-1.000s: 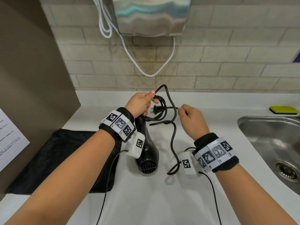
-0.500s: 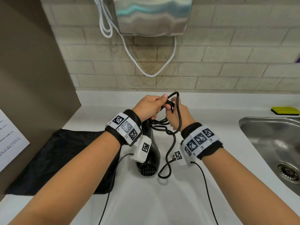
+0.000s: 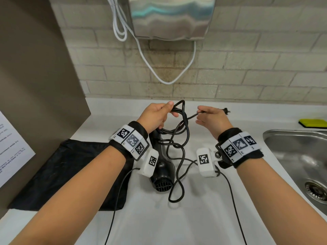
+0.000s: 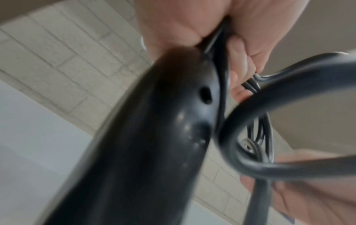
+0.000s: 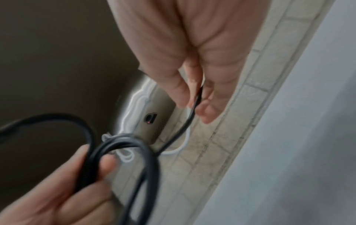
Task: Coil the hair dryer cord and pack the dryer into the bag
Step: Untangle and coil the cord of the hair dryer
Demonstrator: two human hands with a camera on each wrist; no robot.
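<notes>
Paper sheet (image 3: 12, 149): far out past the left hand's side, printed, stuck flat on the brown panel.
Bag (image 3: 58, 175): black, lying flat on the white counter (image 3: 185, 218), off to the outer side of the left wrist, near edge running under the left forearm.
Left hand (image 3: 155, 117): raised above the counter, fingers (image 4: 238, 60) curled and thumb pressed down, clamped on a bundle of gathered loops; in the left wrist view the strands run straight through the closed fist.
Hair dryer (image 3: 161, 167): black, directly below the left fingers, handle rising toward the palm, grille end pointing back at the wearer; cannot tell whether resting on the counter or hanging just clear.
Cord (image 3: 184, 138): black, several loops bunched at the left fingertips, slack drooping below both hands in a tangle with the lowest bend down at the counter, beside the dryer's grille; one strand crossing the gap from the left fingers to the right.
Right hand (image 3: 212, 119): level with the left, a clear gap apart; thumb and fingertips (image 5: 204, 115) closed together, pinching that single strand, the cord's far end poking out past the knuckles.
Wall unit (image 3: 169, 16): shiny steel box on the tile, high beyond both sets of fingers, white cable looping under it.
Sink (image 3: 297, 156): steel basin out past the right wrist.
Sponge (image 3: 312, 123): yellow-green, beyond the sink, well off from the right fingers.
</notes>
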